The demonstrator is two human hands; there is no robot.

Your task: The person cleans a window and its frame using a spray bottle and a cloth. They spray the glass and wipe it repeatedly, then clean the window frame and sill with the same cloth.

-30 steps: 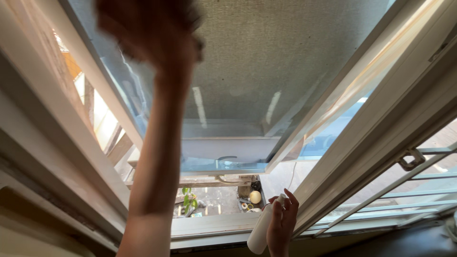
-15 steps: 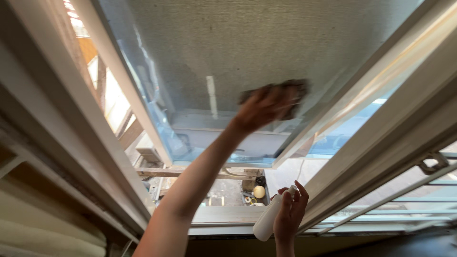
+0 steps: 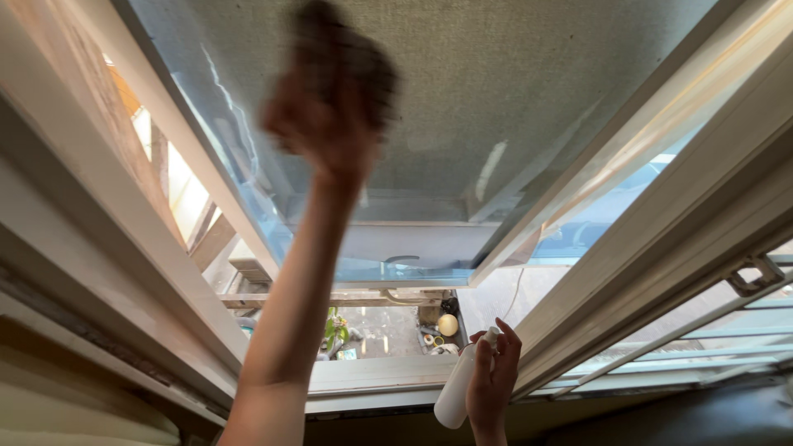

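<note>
Head view, looking up and out through an opened window. Dark cloth (image 3: 351,58) was bunched in the left hand (image 3: 318,132), pressed against the glass pane (image 3: 512,99) high in the frame; both cloth and hand were motion-blurred, so finger detail could not be resolved. Left forearm (image 3: 289,306) ran from the bottom edge straight up to the pane.

Right hand (image 3: 493,376) sat low, near the bottom edge, fingers wrapped around a white spray bottle (image 3: 454,396). Bottle was tilted, nozzle end up and toward the window, base down-left. It was held just above the lower window frame (image 3: 372,380), not resting on it.

Pane surface: glass showed pale streaky reflections and a grey, textured wall behind it. The sash was bordered by white frame bars, one on the left (image 3: 190,157) and one on the right (image 3: 628,157), converging toward the sash's lower edge. A curved handle (image 3: 401,259) sat at that lower edge.

Surroundings: through the gap below the sash, a yard far below held a green plant (image 3: 333,328) and a pale round object (image 3: 447,325) among small clutter. At right, a second sash lay with a metal stay hinge (image 3: 756,277). Sunlight fell on the left reveal.
</note>
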